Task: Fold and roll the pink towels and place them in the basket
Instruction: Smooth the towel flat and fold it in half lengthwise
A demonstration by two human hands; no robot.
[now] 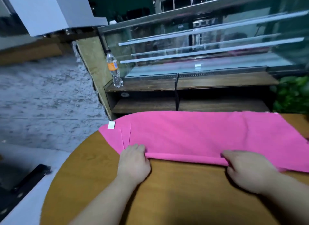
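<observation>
1. Pink fabric towel (200, 136), spread flat over the far half of a round brown wooden table (175, 199), small white tag (111, 125) at its far-left corner.
2. Gripped along the near doubled edge: left hand (133, 161) curled over it, right hand (247, 169) pinching it.
3. Looked like folding or an early roll; no basket in view.
4. Next, probably called for lifting both ends level, then carrying them forward.
5. Reached the far rim, tagged corner seemingly past it; kept well apart from a clear plastic bottle (114, 69).
</observation>
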